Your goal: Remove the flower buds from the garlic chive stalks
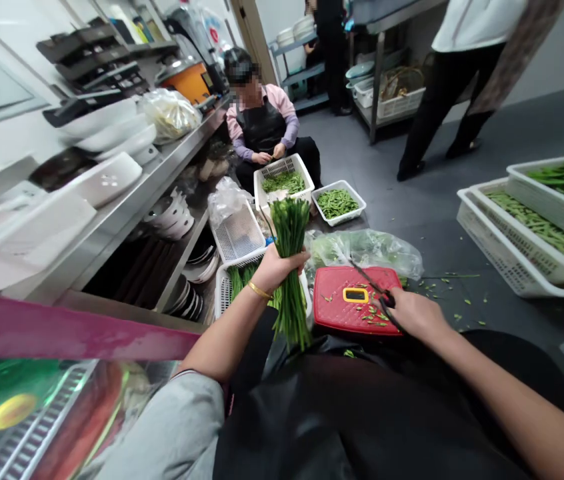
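My left hand [277, 270] is wrapped round an upright bunch of long green stalks [291, 230], which look like garlic chives or flower chives. In my right hand [415, 310] is a pair of dark scissors [368, 280], its blades pointing up and to the left, apart from the bunch. Between my hands and just beyond my lap lies a red plastic lid or box top [329, 303] with a yellow-rimmed handle and scattered green trimmings. Behind my left wrist stands a white basket [222, 293] with more green stalks, partly hidden by my arm.
A co-worker [262, 123] sits ahead, hands over a white basket [307, 167] of cut green pieces. A smaller tray [357, 208] and a clear plastic bag [392, 250] lie nearer. Stacked baskets [492, 243] stand right, a steel shelf [162, 170] left. Another person [472, 80] stands behind.
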`<action>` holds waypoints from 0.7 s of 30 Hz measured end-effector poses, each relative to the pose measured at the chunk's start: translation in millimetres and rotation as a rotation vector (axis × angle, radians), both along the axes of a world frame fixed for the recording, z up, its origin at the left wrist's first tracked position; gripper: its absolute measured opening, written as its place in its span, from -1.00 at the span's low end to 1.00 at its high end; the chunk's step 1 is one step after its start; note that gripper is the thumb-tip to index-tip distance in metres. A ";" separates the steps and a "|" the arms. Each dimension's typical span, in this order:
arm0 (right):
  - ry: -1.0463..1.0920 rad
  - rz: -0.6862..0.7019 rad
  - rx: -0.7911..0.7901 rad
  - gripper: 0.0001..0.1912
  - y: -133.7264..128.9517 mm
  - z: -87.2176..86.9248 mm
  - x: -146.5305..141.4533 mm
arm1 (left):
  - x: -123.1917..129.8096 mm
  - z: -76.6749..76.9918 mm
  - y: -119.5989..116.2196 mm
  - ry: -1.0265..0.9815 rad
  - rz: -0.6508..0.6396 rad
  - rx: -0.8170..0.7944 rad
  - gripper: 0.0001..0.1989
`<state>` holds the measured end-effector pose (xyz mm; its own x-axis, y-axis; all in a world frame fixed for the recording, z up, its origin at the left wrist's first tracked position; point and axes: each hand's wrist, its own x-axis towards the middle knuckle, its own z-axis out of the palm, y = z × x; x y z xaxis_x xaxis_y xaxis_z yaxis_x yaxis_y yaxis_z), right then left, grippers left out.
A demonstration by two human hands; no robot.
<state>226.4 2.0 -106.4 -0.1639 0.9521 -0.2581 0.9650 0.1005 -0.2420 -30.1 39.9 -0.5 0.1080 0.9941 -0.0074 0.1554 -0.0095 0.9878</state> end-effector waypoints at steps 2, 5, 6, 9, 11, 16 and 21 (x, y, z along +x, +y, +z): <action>0.005 -0.025 0.003 -0.54 18.8 -36.9 -11.0 | -4.2 3.8 7.1 -0.019 0.124 0.141 -0.73; -0.002 0.003 0.070 -0.66 35.3 -79.0 -24.4 | -7.7 4.9 7.3 -0.041 0.171 0.230 -0.69; -0.008 0.019 0.093 -0.70 37.4 -88.1 -26.8 | -8.3 4.0 4.7 -0.050 0.163 0.240 -0.68; -0.021 0.053 0.135 -0.77 39.6 -103.0 -27.0 | -8.6 -0.9 -8.0 -0.066 0.148 0.246 -0.66; -0.020 0.078 0.138 -0.79 43.1 -103.4 -24.2 | -8.0 -3.8 -17.1 -0.055 0.136 0.239 -0.66; 0.342 0.116 0.157 -0.44 57.6 -54.1 -33.3 | -0.5 -3.7 -27.4 -0.137 0.074 0.171 -0.62; 1.180 0.393 0.016 0.11 42.7 25.4 -80.0 | 22.7 -2.4 -15.1 -0.421 0.089 0.151 -0.61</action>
